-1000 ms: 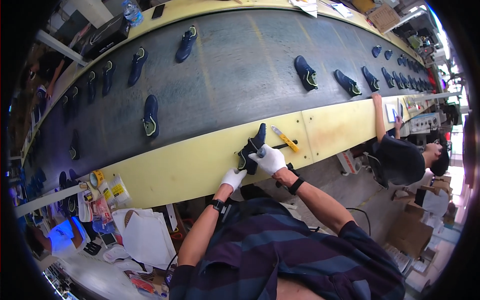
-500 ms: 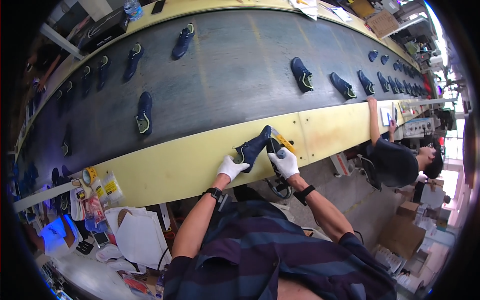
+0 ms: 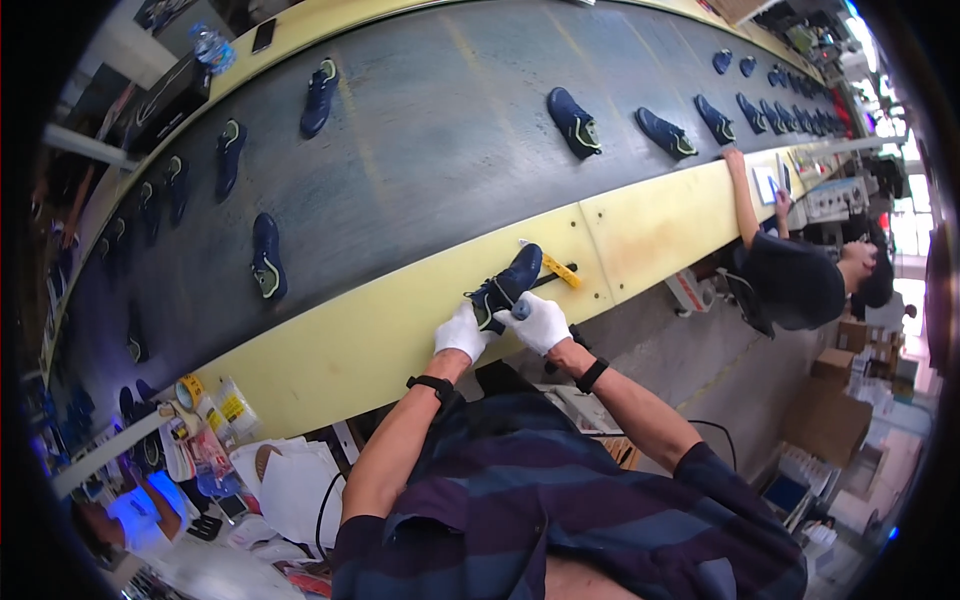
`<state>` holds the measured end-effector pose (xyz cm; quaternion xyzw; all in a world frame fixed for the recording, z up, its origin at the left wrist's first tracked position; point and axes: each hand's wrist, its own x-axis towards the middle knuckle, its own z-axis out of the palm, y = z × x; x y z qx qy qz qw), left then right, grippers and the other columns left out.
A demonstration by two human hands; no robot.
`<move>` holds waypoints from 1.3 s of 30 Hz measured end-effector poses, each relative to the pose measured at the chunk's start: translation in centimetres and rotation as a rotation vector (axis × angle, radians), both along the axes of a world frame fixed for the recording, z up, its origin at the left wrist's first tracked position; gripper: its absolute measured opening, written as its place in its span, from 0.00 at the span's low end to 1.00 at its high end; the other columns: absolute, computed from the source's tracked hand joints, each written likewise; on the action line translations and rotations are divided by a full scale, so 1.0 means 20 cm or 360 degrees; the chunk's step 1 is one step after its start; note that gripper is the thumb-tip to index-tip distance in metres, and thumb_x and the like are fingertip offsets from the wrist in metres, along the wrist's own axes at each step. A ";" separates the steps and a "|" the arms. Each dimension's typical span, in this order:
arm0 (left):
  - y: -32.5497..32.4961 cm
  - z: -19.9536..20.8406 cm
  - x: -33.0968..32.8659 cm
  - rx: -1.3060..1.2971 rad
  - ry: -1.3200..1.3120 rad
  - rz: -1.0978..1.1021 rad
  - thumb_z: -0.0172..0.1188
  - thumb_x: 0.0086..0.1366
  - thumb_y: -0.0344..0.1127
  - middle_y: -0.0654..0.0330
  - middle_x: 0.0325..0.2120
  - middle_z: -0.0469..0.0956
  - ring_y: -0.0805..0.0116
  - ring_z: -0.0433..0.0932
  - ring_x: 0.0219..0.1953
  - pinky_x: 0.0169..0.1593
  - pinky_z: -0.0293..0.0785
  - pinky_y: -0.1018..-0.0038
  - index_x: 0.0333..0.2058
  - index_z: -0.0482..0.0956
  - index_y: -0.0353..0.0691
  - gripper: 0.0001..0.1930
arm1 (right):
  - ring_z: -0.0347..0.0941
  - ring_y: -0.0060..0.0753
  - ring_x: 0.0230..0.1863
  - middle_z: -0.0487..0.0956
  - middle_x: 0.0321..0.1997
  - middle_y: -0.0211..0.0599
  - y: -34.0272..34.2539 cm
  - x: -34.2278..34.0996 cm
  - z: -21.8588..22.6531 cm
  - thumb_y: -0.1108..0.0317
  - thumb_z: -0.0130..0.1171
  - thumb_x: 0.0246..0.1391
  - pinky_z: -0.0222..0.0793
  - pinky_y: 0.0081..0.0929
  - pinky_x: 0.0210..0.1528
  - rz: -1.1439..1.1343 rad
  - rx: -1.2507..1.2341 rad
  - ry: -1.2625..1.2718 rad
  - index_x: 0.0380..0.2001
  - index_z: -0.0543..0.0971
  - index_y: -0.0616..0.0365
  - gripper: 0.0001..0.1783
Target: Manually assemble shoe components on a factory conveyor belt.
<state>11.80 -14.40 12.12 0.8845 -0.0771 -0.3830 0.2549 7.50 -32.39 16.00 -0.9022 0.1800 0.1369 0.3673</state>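
Over the ledge, left hand closed on one shoe, right hand around one tool

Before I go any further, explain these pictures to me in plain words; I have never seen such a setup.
No robot here: a person wears a wide fisheye camera on the head. It looks down, and its lens bends straight edges. The white-gloved left hand holds a navy shoe near its heel; the right hand, also gloved, holds a tool with a blue-grey handle close to the shoe. A yellow cutter lies beyond them on the yellow ledge, and more navy shoes stand on the long grey surface behind.
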 end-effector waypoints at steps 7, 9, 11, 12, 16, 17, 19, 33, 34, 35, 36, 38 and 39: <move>-0.03 0.03 0.01 0.0150 0.0018 -0.0073 0.76 0.57 0.58 0.41 0.55 0.81 0.40 0.82 0.55 0.57 0.79 0.53 0.62 0.69 0.34 0.44 | 0.83 0.59 0.34 0.84 0.30 0.52 -0.07 -0.08 0.05 0.44 0.73 0.54 0.77 0.43 0.38 0.0046 -0.0005 0.0141 0.31 0.81 0.60 0.27; -0.05 0.04 0.00 0.0178 0.0009 -0.0125 0.76 0.56 0.59 0.41 0.56 0.80 0.41 0.82 0.56 0.57 0.79 0.53 0.63 0.68 0.34 0.46 | 0.83 0.59 0.38 0.85 0.33 0.52 -0.09 -0.12 0.05 0.43 0.71 0.55 0.78 0.45 0.42 0.0071 0.0005 0.0254 0.33 0.82 0.60 0.27; -0.07 0.04 0.00 0.0216 -0.0018 -0.0112 0.77 0.56 0.59 0.41 0.55 0.81 0.41 0.82 0.55 0.57 0.79 0.53 0.62 0.69 0.34 0.45 | 0.84 0.59 0.39 0.86 0.34 0.53 -0.09 -0.13 0.08 0.43 0.71 0.55 0.79 0.44 0.42 0.0039 0.0040 0.0149 0.34 0.82 0.61 0.28; -0.08 0.04 -0.01 0.0224 -0.0022 -0.0122 0.77 0.56 0.59 0.41 0.55 0.81 0.41 0.82 0.55 0.57 0.79 0.53 0.62 0.69 0.34 0.45 | 0.84 0.59 0.39 0.86 0.34 0.53 -0.09 -0.10 0.09 0.43 0.71 0.55 0.79 0.44 0.42 0.0030 0.0048 0.0146 0.34 0.82 0.61 0.28; -0.15 0.05 0.01 0.0178 0.0043 0.0070 0.78 0.54 0.57 0.43 0.54 0.82 0.44 0.82 0.56 0.58 0.79 0.54 0.61 0.71 0.36 0.43 | 0.84 0.58 0.39 0.86 0.34 0.52 -0.09 0.10 0.10 0.41 0.71 0.55 0.79 0.43 0.43 -0.0174 0.0134 0.0146 0.35 0.83 0.60 0.29; -0.16 0.04 0.01 0.0173 0.0054 0.0125 0.78 0.53 0.56 0.44 0.54 0.82 0.45 0.82 0.57 0.59 0.78 0.54 0.60 0.72 0.37 0.43 | 0.84 0.58 0.39 0.86 0.34 0.52 -0.09 0.14 0.11 0.41 0.71 0.55 0.79 0.43 0.43 -0.0149 0.0126 0.0162 0.35 0.83 0.60 0.28; -0.17 0.03 0.04 0.0199 0.0034 0.0149 0.78 0.53 0.57 0.44 0.52 0.83 0.45 0.83 0.56 0.58 0.79 0.56 0.59 0.73 0.37 0.42 | 0.85 0.57 0.39 0.86 0.35 0.52 -0.10 0.20 0.12 0.43 0.71 0.55 0.79 0.44 0.42 -0.0092 0.0094 0.0141 0.35 0.84 0.59 0.26; -0.21 0.04 0.05 0.0283 -0.0016 0.0088 0.75 0.55 0.60 0.41 0.52 0.83 0.43 0.83 0.55 0.58 0.79 0.57 0.60 0.70 0.35 0.44 | 0.85 0.56 0.40 0.86 0.36 0.52 -0.24 0.03 0.02 0.40 0.69 0.56 0.80 0.43 0.44 0.0013 0.0118 0.0241 0.35 0.87 0.59 0.28; -0.22 0.05 0.05 0.0285 -0.0024 0.0088 0.75 0.55 0.60 0.41 0.52 0.83 0.43 0.83 0.55 0.58 0.79 0.57 0.60 0.70 0.35 0.44 | 0.85 0.56 0.40 0.86 0.35 0.53 -0.25 0.02 0.02 0.40 0.69 0.56 0.80 0.43 0.44 0.0021 0.0135 0.0232 0.35 0.87 0.59 0.28; -0.22 0.06 0.04 0.0273 -0.0012 0.0168 0.77 0.53 0.58 0.43 0.53 0.83 0.44 0.83 0.56 0.59 0.79 0.56 0.60 0.73 0.36 0.43 | 0.85 0.56 0.40 0.86 0.35 0.54 -0.25 0.02 0.04 0.40 0.69 0.56 0.79 0.43 0.44 0.0025 0.0152 0.0227 0.35 0.87 0.59 0.28; -0.23 0.07 0.04 0.0262 0.0001 0.0249 0.80 0.51 0.56 0.44 0.53 0.83 0.45 0.82 0.56 0.59 0.78 0.55 0.59 0.76 0.37 0.42 | 0.85 0.56 0.40 0.86 0.35 0.54 -0.25 0.04 0.06 0.40 0.69 0.56 0.79 0.43 0.44 0.0022 0.0155 0.0224 0.35 0.87 0.59 0.28; -0.26 0.11 0.05 0.0245 0.0014 0.0225 0.80 0.51 0.55 0.45 0.53 0.83 0.45 0.83 0.56 0.58 0.79 0.55 0.57 0.78 0.37 0.40 | 0.85 0.56 0.38 0.86 0.34 0.54 -0.25 0.12 0.10 0.41 0.70 0.55 0.79 0.44 0.43 0.0012 0.0186 0.0172 0.35 0.87 0.59 0.27; -0.27 0.13 0.06 0.0226 0.0026 0.0210 0.80 0.51 0.54 0.45 0.53 0.84 0.46 0.83 0.55 0.58 0.79 0.55 0.56 0.79 0.37 0.39 | 0.85 0.57 0.37 0.86 0.33 0.55 -0.25 0.19 0.14 0.41 0.70 0.55 0.79 0.45 0.43 0.0048 0.0209 0.0172 0.35 0.87 0.58 0.27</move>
